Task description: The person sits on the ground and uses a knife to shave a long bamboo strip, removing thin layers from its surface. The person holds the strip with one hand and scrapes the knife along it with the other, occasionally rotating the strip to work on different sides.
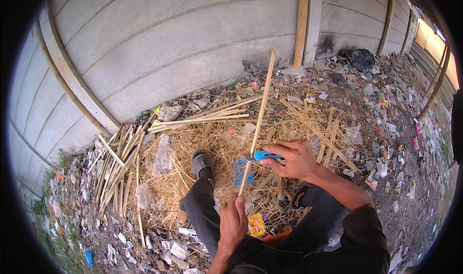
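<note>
Outdoor spot by a grey concrete wall [169,47], ground covered w/ dry straw [217,148] and scattered litter [386,129] (wrappers, plastic bits, all over). Person seated, legs in dark trousers stretched fwd, grey sandal [201,162] on one foot at centre of the straw, other sandal [300,197] partly hidden near the rt knee.

Left hand [233,221] low at centre, fingers wrapped tight round the bottom end of a long thin bamboo stick [259,119]; stick runs up and slightly rt, top end reaching toward the base of the wall. Right hand [294,158] closed round a blue-handled knife [263,155], blade tip touching the stick abt mid-length, handle pointing rt into the palm. Both grips fully closed on their items.

Pile of cut bamboo strips [115,168] lies left of the legs near the wall base, more strips [202,120] laid roughly flat behind the sandal. Blue wrapper [241,172] on the straw just beside the stick, yellow wrapper [256,224] near the left hand. Black plastic bag [359,58] far rt by the wall. Wooden post [301,25] stands against the wall behind the stick's top.
</note>
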The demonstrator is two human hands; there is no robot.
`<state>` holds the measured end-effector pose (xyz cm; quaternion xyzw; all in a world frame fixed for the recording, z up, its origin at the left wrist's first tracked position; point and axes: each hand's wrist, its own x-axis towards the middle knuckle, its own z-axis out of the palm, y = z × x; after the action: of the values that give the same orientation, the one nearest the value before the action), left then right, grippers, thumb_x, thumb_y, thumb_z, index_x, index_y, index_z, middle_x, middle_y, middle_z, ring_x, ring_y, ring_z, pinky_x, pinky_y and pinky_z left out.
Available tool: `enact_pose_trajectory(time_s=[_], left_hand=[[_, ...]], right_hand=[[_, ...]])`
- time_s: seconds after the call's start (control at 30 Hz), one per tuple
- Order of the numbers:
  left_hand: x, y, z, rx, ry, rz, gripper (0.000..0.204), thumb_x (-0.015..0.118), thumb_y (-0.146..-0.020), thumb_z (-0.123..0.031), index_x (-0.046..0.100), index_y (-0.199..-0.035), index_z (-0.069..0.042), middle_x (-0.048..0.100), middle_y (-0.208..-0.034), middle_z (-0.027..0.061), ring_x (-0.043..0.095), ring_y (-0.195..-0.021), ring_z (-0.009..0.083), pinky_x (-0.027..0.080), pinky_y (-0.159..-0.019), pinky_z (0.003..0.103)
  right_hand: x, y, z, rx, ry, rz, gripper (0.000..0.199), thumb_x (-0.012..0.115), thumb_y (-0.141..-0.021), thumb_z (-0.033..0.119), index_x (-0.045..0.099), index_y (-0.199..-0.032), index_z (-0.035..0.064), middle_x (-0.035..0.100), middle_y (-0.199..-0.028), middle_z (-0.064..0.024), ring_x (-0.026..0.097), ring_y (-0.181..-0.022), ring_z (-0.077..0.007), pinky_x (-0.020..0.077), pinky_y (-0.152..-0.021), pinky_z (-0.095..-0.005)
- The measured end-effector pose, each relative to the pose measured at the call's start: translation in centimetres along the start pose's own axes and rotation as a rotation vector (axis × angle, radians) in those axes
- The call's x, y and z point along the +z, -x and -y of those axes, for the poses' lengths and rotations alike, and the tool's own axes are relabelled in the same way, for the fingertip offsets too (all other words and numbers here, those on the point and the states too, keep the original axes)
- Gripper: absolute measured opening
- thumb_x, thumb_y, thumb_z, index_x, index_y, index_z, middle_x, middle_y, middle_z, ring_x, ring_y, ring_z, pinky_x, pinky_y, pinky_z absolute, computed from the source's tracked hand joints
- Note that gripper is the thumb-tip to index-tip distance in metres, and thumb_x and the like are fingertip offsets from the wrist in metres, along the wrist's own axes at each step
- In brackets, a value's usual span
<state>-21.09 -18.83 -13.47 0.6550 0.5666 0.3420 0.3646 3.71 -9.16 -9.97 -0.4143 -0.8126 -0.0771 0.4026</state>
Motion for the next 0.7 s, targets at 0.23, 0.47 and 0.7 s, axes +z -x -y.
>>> enact_pose_trajectory(time_s=[0.23, 0.47, 0.7], left_hand=[[0.3, 5.2, 3.8, -0.010, 0.012, 0.189, 0.038, 0.041, -0.117, -0.031, 0.056, -0.108, 0.002, 0.059, -0.073, 0.0327, 0.059, -0.075, 0.0586, 0.043, -0.065, 0.060], [-2.9, 4.9, 8.8, -0.357, 0.521, 0.214, 0.057, 0.035, -0.117, -0.052, 0.058, -0.095, -0.005, 0.045, -0.065, -0.0031, 0.044, -0.058, 0.0082, 0.034, -0.053, 0.028], [-3.3, 2.2, 3.0, -0.566, 0.637, 0.182, 0.051, 0.041, -0.113, -0.052, 0.063, -0.097, -0.009, 0.050, -0.070, -0.0005, 0.045, -0.058, 0.0121, 0.031, -0.055, 0.028]], right_hand=[[-5.2, -4.1, -13.4, 0.686, 0.302, -0.179, 0.046, 0.064, -0.104, 0.054, 0.080, -0.118, 0.0127, 0.074, -0.078, -0.0120, 0.071, -0.061, -0.0265, 0.0533, -0.061, -0.0443], [-4.3, 0.0, -18.2, 0.792, 0.184, 0.100, 0.051, 0.057, -0.107, 0.057, 0.071, -0.124, 0.0107, 0.074, -0.087, -0.0135, 0.072, -0.078, -0.0346, 0.0529, -0.071, -0.0474], [-0.9, 2.9, -12.2, 0.525, -0.084, 0.652, 0.045, 0.059, -0.108, 0.050, 0.070, -0.117, 0.0075, 0.075, -0.094, -0.0147, 0.073, -0.087, -0.0324, 0.0541, -0.078, -0.0500]])
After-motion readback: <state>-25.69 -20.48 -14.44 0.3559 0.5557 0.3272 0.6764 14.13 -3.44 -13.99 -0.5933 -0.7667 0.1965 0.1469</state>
